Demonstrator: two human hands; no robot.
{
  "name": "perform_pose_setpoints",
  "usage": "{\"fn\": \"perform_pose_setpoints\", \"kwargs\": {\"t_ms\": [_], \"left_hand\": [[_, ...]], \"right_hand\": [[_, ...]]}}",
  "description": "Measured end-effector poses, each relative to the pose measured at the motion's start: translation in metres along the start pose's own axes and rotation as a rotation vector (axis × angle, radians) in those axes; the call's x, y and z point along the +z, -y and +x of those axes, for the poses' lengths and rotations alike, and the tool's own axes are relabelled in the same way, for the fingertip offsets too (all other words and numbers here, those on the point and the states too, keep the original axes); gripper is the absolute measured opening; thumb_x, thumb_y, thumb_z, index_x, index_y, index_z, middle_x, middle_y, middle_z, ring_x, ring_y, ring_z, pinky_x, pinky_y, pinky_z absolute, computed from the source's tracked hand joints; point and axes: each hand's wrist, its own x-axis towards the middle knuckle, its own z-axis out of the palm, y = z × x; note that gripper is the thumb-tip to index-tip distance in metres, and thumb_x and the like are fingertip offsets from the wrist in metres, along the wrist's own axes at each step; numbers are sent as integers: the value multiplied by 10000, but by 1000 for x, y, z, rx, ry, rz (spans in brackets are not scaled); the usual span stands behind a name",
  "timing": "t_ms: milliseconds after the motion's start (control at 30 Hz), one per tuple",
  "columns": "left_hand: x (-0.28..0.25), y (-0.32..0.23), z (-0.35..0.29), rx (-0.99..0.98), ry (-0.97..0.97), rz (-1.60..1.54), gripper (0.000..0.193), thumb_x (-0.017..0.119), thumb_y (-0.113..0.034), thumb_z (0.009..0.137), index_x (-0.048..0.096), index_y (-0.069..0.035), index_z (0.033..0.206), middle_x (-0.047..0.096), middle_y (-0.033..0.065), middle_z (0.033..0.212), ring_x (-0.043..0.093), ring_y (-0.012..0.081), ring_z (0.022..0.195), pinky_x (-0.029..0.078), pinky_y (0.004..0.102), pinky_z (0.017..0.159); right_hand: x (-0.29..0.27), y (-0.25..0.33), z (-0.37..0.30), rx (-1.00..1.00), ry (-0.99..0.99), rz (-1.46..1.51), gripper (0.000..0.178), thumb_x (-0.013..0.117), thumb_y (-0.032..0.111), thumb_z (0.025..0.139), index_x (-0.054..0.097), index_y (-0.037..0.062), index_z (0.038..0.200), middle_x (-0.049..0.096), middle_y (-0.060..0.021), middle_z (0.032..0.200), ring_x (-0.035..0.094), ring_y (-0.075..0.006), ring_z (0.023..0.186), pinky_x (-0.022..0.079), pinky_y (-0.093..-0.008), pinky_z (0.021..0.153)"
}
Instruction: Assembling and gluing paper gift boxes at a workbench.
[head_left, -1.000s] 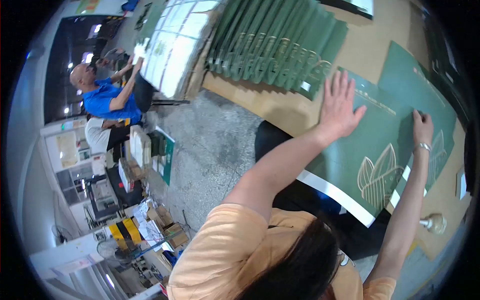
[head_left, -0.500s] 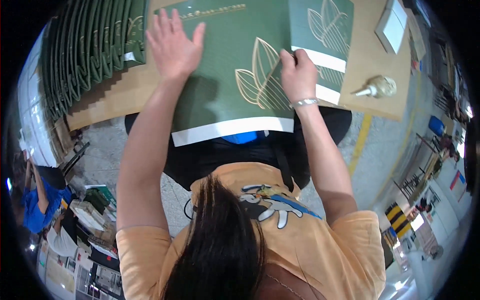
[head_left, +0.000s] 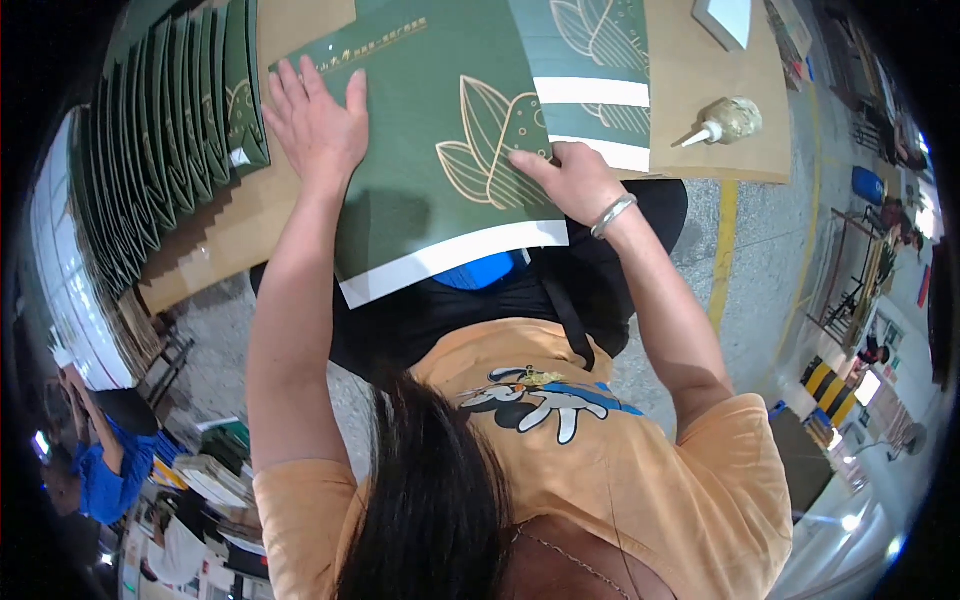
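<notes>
A green paper bag sheet (head_left: pixel 400 120) with gold leaf drawings and a white strip along its near edge lies in front of me, that edge hanging over my lap. My left hand (head_left: pixel 318 130) rests flat on its left part, fingers spread. At the sheet's right edge, my right hand (head_left: pixel 582 182) grips it, thumb on top and the other fingers curled and partly hidden. Beneath its right side, more green sheets (head_left: pixel 590 125) with white strips show.
Several folded green paper bags (head_left: pixel 180 120) stand packed in a row at the left. On the brown cardboard-covered table (head_left: pixel 685 165) lie a squeeze bottle (head_left: pixel 738 120) with a white nozzle and a white box (head_left: pixel 728 18). A person in blue (head_left: pixel 115 470) is at far left.
The sheet has turned slightly, its right side coming toward me. My right hand has slid down along that edge, its thumb now over the sheet. The view has shifted a little.
</notes>
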Motion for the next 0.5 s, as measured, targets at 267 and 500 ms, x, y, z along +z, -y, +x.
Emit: {"fn": "perform_pose_setpoints", "kwargs": {"t_ms": [267, 500], "left_hand": [[-2, -10, 0, 0, 87, -20, 769, 447, -536, 935, 314, 5, 1466, 235, 217, 1547, 154, 348, 1459, 88, 512, 1180], [-98, -77, 31, -76, 338, -130, 715, 433, -540, 951, 402, 0, 1419, 372, 249, 1449, 313, 371, 1372, 207, 454, 1142]], "right_hand": [[4, 42, 103, -212, -656, 23, 393, 687, 339, 821, 553, -27, 878, 626, -221, 875, 608, -397, 840, 488, -452, 743], [-6, 83, 30, -420, -689, 307, 156, 602, 140, 837, 572, 7, 913, 587, -208, 904, 582, -399, 853, 476, -469, 774]]}}
